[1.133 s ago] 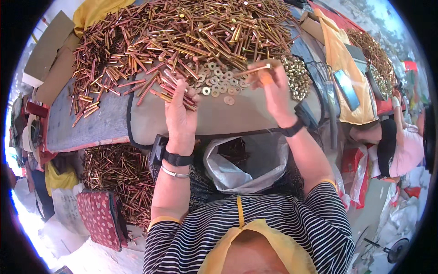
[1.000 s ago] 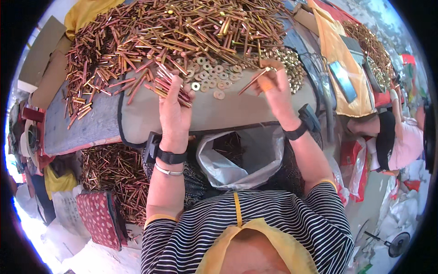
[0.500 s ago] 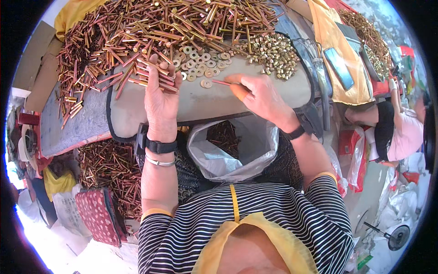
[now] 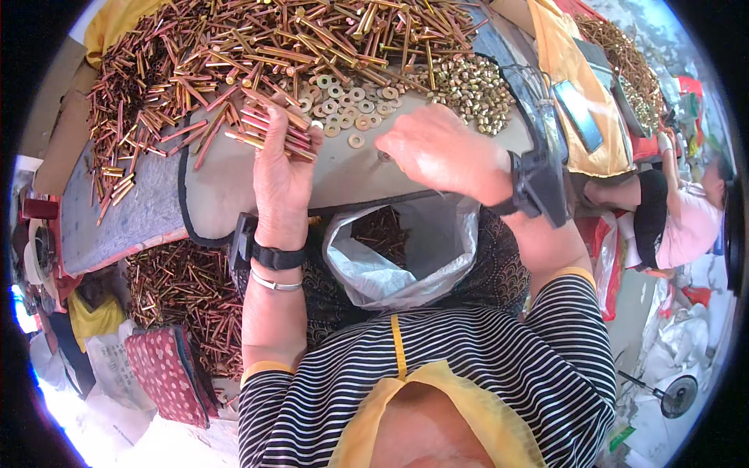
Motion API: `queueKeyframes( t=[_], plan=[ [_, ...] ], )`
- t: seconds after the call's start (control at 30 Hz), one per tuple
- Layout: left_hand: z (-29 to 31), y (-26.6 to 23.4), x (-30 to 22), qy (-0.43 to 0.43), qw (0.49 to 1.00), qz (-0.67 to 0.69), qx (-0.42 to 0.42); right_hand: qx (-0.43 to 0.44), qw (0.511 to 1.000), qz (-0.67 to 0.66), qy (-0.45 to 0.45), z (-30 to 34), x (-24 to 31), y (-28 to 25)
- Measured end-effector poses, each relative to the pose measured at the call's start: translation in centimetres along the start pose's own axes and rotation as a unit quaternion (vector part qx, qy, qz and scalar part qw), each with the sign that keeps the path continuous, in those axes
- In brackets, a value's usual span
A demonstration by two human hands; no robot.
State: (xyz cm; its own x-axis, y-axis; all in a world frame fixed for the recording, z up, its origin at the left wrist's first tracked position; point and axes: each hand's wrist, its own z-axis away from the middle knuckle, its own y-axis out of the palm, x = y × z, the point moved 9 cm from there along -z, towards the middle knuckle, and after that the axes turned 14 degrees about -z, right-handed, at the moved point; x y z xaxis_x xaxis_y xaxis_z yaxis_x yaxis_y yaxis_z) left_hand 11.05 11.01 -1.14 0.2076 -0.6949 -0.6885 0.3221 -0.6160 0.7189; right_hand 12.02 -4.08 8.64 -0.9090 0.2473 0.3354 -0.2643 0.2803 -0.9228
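Observation:
My left hand (image 4: pixel 285 175) is closed round a bundle of several long copper-gold bolts (image 4: pixel 300 148), which point up and to the left out of the fingers. My right hand (image 4: pixel 449 152) hovers over the front of the grey mat (image 4: pixel 343 179), knuckles up and fingers curled together. By its fingertips shows a small round washer-like piece (image 4: pixel 383 157); the rest of what it grips is hidden. A single flat washer (image 4: pixel 356 141) lies just left of those fingertips. More washers (image 4: pixel 343 109) are spread behind, between both hands.
A large heap of bolts (image 4: pixel 273 47) covers the far side, with a pile of small brass nuts (image 4: pixel 472 90) to its right. An open white sack (image 4: pixel 367 288) sits at my lap. More bolts (image 4: pixel 183 296) lie lower left. A phone (image 4: pixel 579 117) rests right; a person (image 4: pixel 686 226) sits beyond.
My right hand has turned knuckles up and shifted slightly; the thin bolt that stuck out of its fingers no longer shows. My left hand still holds its bundle.

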Motion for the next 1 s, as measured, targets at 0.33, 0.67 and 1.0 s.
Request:
queueKeyframes(
  t=[0.33,0.67,1.0],
  plan=[
    [1.5,2.0,2.3,-0.049,0.995,-0.073,0.047,0.034,0.971,-0.145,0.188,3.5,-3.7,2.4],
    [0.4,1.5,3.3,-0.041,0.998,-0.033,0.029,-0.034,0.998,0.051,-0.012,2.8,-0.5,0.6],
    [0.7,1.3,3.6,-0.023,0.997,-0.069,0.01,0.031,0.971,-0.196,0.135,4.9,-4.3,2.0]
  ],
)
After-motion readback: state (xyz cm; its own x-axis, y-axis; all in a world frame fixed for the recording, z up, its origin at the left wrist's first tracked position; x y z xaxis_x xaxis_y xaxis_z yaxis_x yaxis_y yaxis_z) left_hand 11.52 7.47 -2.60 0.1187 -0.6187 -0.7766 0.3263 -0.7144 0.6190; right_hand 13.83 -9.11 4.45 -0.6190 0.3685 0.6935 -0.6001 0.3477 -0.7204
